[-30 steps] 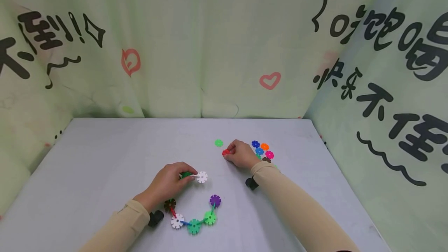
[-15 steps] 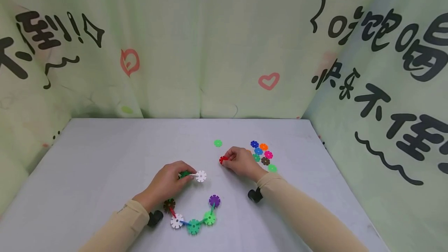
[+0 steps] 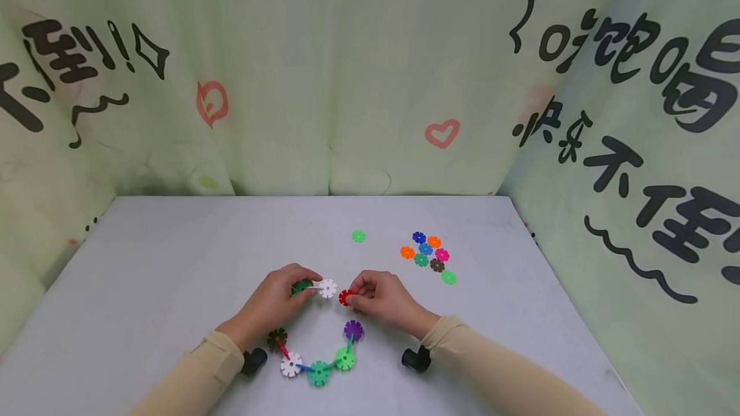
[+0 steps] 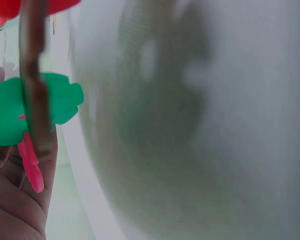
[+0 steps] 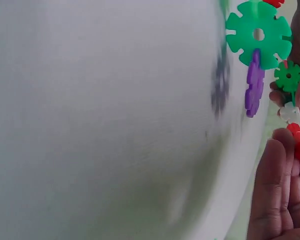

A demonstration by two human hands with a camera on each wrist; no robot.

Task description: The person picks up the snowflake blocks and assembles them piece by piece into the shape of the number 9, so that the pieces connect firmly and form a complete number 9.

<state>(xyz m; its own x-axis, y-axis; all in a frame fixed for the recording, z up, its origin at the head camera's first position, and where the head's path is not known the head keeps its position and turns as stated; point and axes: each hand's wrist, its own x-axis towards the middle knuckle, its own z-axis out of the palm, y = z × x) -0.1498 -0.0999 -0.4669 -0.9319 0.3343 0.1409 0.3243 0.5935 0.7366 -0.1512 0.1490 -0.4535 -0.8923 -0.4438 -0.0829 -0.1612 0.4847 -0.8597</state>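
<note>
My left hand (image 3: 273,297) pinches the near part of a chain of slotted plastic snowflake discs, around a dark green disc (image 3: 300,286). A white disc (image 3: 328,288) sticks out past its fingertips. My right hand (image 3: 386,300) pinches a loose red snowflake disc (image 3: 345,298), held just right of the white one with a small gap in the head view. Below the hands the chain curves through a brown disc (image 3: 277,339), a second white disc (image 3: 291,364), a teal disc (image 3: 318,373) and a light green disc (image 3: 345,359) to a purple disc (image 3: 353,330). The left palm hides some links.
Several loose discs lie at the back right of the white table (image 3: 191,242), among them an orange disc (image 3: 407,253) and a pink disc (image 3: 442,255). A lone green disc (image 3: 358,236) lies left of them. A printed curtain (image 3: 277,82) stands behind the table.
My right hand has come left and toward me with the red disc, from beside the loose discs to the white disc. My left hand has hardly moved.
</note>
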